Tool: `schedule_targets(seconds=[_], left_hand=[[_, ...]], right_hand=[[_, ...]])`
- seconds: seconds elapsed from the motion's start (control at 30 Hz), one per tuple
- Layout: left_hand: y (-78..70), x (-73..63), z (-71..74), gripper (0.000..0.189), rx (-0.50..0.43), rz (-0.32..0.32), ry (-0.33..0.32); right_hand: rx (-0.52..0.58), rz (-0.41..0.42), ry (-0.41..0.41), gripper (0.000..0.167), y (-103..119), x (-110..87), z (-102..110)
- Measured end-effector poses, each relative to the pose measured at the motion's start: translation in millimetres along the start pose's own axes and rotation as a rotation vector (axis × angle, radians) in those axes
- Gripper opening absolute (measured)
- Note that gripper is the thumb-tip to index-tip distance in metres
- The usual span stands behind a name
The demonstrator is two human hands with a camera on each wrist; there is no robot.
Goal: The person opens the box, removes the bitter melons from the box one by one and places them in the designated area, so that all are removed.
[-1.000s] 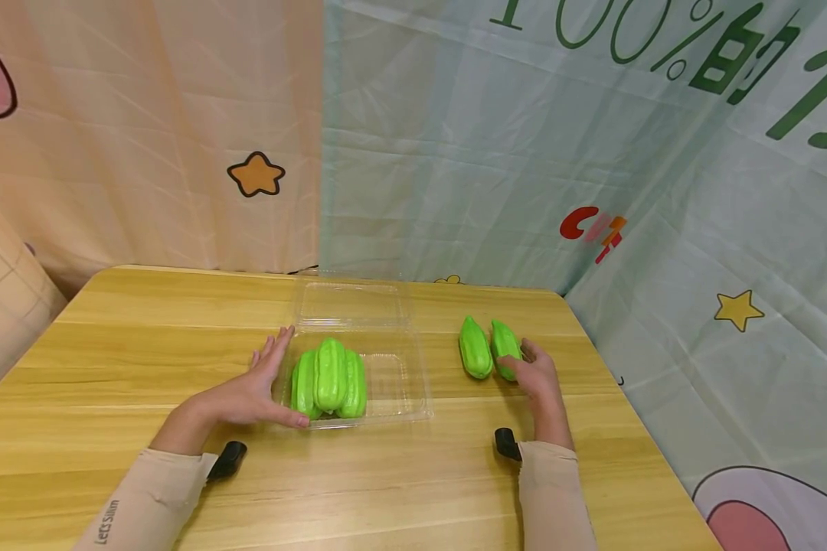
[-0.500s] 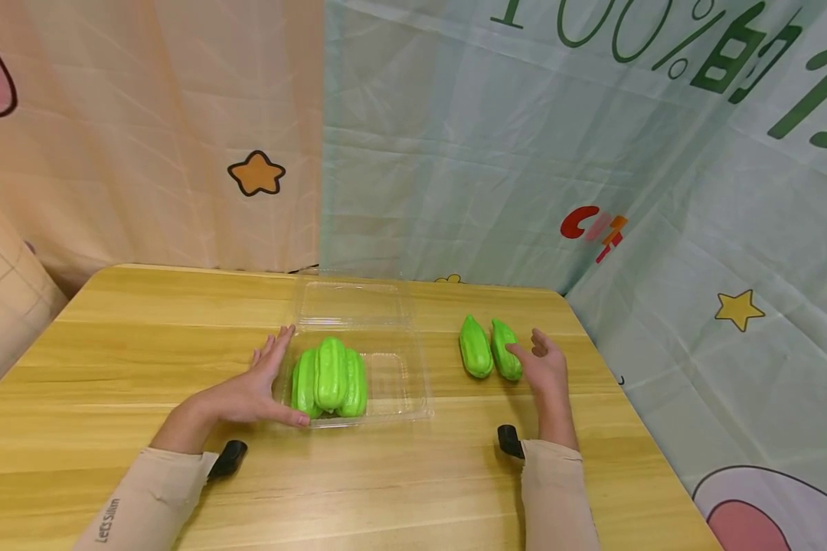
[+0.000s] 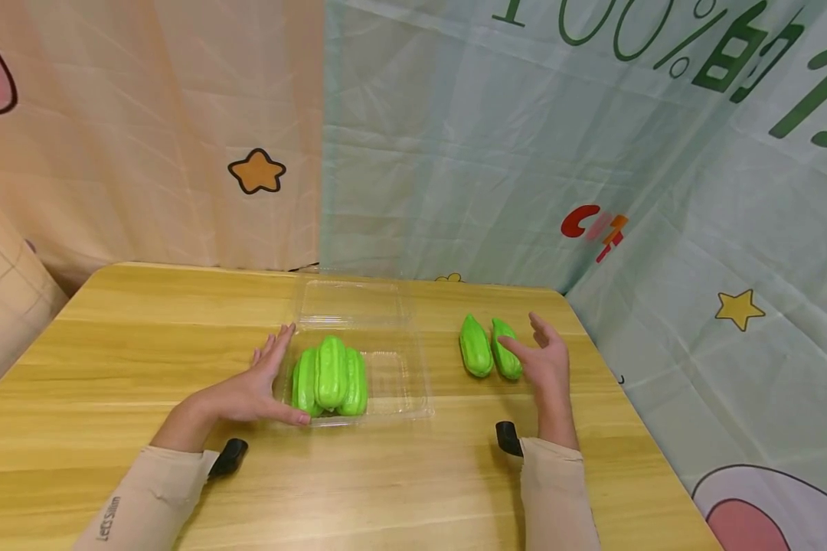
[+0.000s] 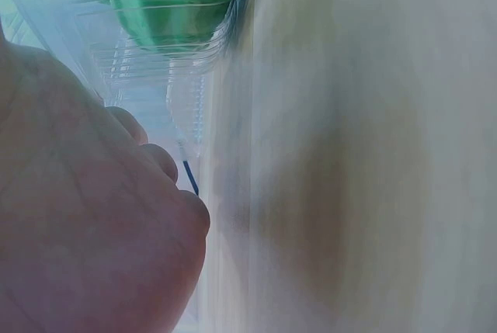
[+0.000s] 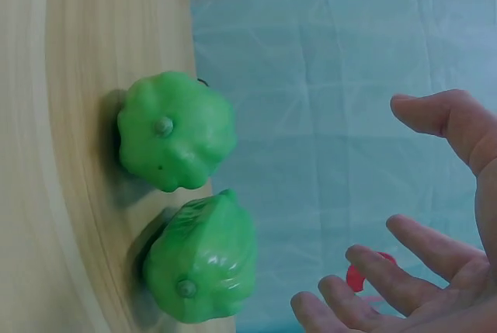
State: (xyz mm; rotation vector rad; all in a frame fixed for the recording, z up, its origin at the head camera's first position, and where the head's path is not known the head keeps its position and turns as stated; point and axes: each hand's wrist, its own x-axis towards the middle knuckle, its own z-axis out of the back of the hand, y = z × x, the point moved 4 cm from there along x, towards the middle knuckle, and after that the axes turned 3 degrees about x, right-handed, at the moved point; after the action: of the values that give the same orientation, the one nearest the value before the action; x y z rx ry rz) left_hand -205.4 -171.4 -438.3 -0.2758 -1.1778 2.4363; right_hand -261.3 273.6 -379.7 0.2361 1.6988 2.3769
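Note:
A clear plastic clamshell box (image 3: 398, 383) lies with its lid folded back on the table. Inside its left half are several glossy, ridged green gourds (image 3: 331, 373), one resting on top of the others. My left hand (image 3: 248, 394) is spread along the box's left side, thumb at the front corner. To the right lie two more green gourds side by side, a left one (image 3: 475, 348) and a right one (image 3: 506, 352). My right hand (image 3: 547, 367) hovers beside the right gourd, fingers spread and nothing in them; the right wrist view shows it apart from both gourds (image 5: 177, 130).
The wooden table (image 3: 400, 482) ends at a back edge just behind the lid. A printed cloth curtain (image 3: 455, 153) hangs behind it and along the right. Black wrist-camera mounts (image 3: 228, 458) stick out from both sleeves.
My right hand has drawn back from the right gourd, moving slightly right and up, and its fingers have spread. Both loose gourds stay put. The left hand and the box have not moved.

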Motion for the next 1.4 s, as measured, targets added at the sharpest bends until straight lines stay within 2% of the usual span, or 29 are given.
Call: schedule_targets(seconds=[0.37,0.6,0.93,1.4], left_hand=[[0.7,1.1,0.4,0.146,0.003,-0.006,-0.005],[0.0,0.6,0.4,0.146,-0.003,-0.002,-0.002],[0.7,1.6,0.3,0.146,-0.001,0.002,0.0],[-0.2,1.4,0.5,0.146,-0.003,0.002,0.0]], right_hand=[[0.041,0.103,0.038,0.081,16,-6.8,-10],[0.051,0.14,0.077,0.079,23,-11.8,-20],[0.023,0.138,0.159,0.08,29,-18.6,-39],[0.124,0.122,0.297,0.084,35,-29.5,-63]])
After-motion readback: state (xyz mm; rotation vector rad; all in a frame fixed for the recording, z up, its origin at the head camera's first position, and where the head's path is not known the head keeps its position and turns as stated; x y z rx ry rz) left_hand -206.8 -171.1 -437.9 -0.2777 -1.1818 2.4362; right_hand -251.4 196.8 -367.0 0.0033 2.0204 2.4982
